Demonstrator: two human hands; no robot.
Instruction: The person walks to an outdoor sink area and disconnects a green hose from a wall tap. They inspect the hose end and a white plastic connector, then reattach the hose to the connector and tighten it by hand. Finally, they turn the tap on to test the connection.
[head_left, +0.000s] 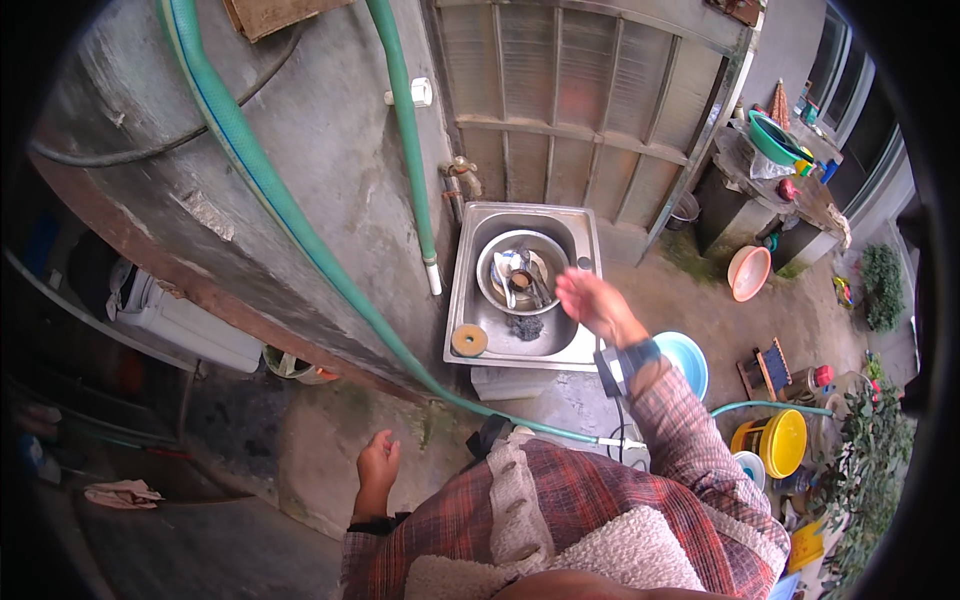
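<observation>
A stainless steel sink (459, 300) lies before me. In it stands a metal basin (484, 259) holding a bowl, spoons and other dishes, partly under water. A dark scouring pad (526, 327) lies in the sink just below the basin, and a round yellowish disc with a central hole (469, 340) sits on the sink's near left corner. My right hand (596, 304) is over the sink's right edge, empty, its fingers extended and slightly blurred. My left hand (379, 461) hangs at my left side over the floor, fingers loosely curled; I see nothing in it.
A brass tap (466, 174) is on the wall behind the sink. A green hose (322, 281) runs down past the sink's left side; another (409, 150) hangs beside it. At right stand a light blue basin (684, 360), a yellow bucket (787, 444), a small stool (772, 369) and a pink basin (748, 274).
</observation>
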